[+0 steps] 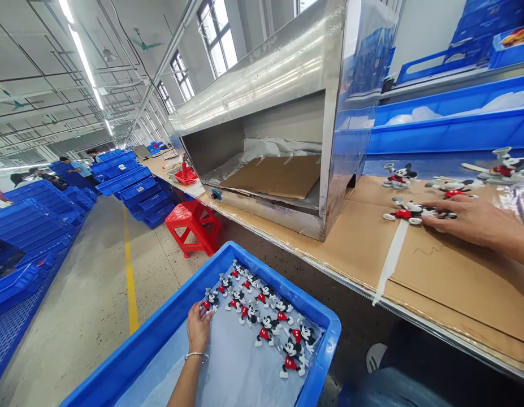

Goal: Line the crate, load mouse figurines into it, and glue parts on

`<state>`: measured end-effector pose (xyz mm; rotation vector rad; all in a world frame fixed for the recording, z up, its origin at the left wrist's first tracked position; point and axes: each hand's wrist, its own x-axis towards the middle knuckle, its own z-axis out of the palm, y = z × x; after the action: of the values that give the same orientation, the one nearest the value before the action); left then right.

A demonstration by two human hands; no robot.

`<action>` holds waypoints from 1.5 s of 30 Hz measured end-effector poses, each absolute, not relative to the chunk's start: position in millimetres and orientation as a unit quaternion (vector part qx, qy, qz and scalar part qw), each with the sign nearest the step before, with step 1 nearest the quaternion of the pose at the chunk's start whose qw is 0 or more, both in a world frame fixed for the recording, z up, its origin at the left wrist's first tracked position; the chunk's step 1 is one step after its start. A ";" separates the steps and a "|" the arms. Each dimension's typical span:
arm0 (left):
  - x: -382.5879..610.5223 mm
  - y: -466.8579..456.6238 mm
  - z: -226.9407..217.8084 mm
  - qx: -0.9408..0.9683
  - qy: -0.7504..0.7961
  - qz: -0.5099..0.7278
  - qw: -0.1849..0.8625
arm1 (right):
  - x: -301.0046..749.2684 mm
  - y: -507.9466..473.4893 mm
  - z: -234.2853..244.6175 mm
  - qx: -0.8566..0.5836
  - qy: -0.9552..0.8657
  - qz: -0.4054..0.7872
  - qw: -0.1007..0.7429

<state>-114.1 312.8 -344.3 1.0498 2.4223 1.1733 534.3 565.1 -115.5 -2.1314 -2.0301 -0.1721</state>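
My left hand (199,328), with a bangle at the wrist, reaches into a blue plastic crate (329,333). Its fingers are closed on the lower part of a small mouse figurine (211,298) in red shorts, near the crate's left wall. Several similar figurines (268,329) lie in rows to the right of it, on a pale sheet (234,367). Over on the cardboard-covered bench, my right hand (473,221) grips another mouse figurine (408,211) that lies on its side; the fingers partly cover it. More figurines (401,175) are just beyond that hand.
A metal hood (282,68) with a cardboard sheet (274,176) inside stands on the bench. Behind the bench figurines is a long blue bin (452,127). On the floor are a red stool (191,223) and stacked blue crates (137,189). People work in the far left background.
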 end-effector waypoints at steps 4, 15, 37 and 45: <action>-107.2 300.2 -334.9 0.362 0.837 0.408 0.052 | 525.8 564.4 -108.7 -0.728 -0.680 -0.032 0.083; 35.0 306.3 -231.6 0.548 0.650 0.522 -0.068 | 498.9 527.6 -86.5 -0.646 -0.733 -0.084 0.197; 252.0 428.8 -126.2 0.419 0.437 0.578 0.547 | 441.8 410.9 -99.1 -0.559 -0.767 -0.025 0.315; 130.5 344.1 -176.7 0.376 0.575 0.579 0.440 | 486.0 397.6 -123.3 -0.638 -0.723 0.022 0.264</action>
<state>130.5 344.1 -176.7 0.9335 1.4274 1.4384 486.0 397.6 -123.3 -1.7240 -1.9553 0.0591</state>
